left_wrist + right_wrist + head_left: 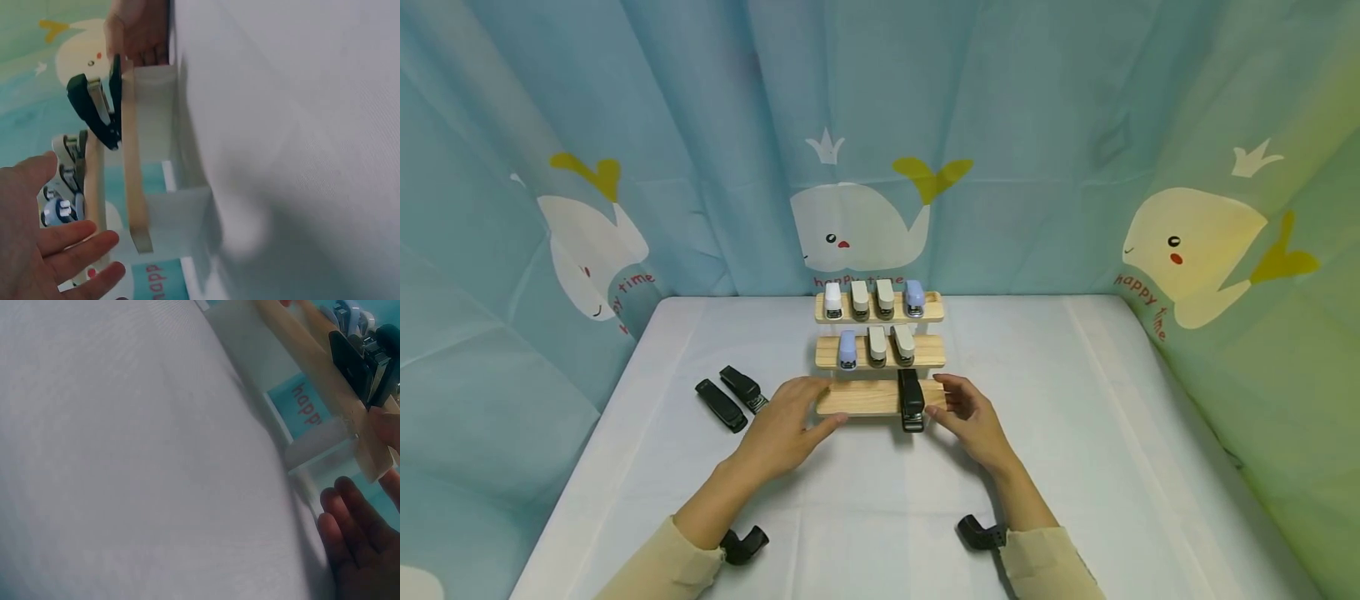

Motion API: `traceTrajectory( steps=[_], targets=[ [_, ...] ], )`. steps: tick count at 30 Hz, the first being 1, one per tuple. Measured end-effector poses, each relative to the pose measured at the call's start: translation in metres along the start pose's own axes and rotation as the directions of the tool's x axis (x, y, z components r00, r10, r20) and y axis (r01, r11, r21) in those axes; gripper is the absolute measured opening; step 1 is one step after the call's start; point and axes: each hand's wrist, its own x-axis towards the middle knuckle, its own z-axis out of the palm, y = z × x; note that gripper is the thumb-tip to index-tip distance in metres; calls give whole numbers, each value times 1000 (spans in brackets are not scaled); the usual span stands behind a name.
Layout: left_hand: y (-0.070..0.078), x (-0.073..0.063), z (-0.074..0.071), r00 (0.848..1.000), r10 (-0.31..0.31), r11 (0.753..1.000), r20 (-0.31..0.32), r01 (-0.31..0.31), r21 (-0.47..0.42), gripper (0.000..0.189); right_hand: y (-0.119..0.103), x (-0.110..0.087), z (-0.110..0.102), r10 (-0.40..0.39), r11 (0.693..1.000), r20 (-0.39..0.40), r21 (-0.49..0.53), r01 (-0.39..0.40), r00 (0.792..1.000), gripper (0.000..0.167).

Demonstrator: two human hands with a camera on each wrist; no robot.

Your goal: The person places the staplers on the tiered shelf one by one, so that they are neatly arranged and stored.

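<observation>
A black stapler [912,400] sits near the right end of the lowest wooden shelf [861,398] of a three-tier stand, its front end jutting past the shelf's front edge. By the shelf's left end is my left hand [782,425]; the left wrist view shows its fingers [81,255] spread, with nothing between them. My right hand [973,421] is at the right end. In the right wrist view its thumb [384,425] lies at the shelf top close to the stapler, while the loosely bent fingers [359,512] are below the board's end.
Small white, cream and blue staplers stand on the middle shelf [928,354] and top shelf [932,308]. Left of the stand, two more black staplers [721,406] lie on the white-covered table [1075,433]. A whale-print curtain [1030,167] hangs behind.
</observation>
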Motion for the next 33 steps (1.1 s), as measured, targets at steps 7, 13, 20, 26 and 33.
traceTrajectory(
  steps=[7,13,20,26,33],
  targets=[
    [-19,-2,-4,999,-38,999,-30,39,33,67,0,1,0,5,1000,8,-19,-5,1000,56],
    [-33,-1,-8,996,-80,995,-42,82,54,70,-1,1,-1,3,1000,11,-23,-3,1000,56],
    [-45,1,-14,992,-114,989,-54,118,87,71,0,1,0,4,1000,4,-27,-4,1000,56],
    [-55,4,-19,984,-173,978,-42,177,110,74,1,2,0,-4,1000,4,-24,4,1000,55],
    [-75,7,-21,972,-227,967,-59,232,109,78,0,1,-1,-5,1000,9,-16,5,1000,55]
  ],
)
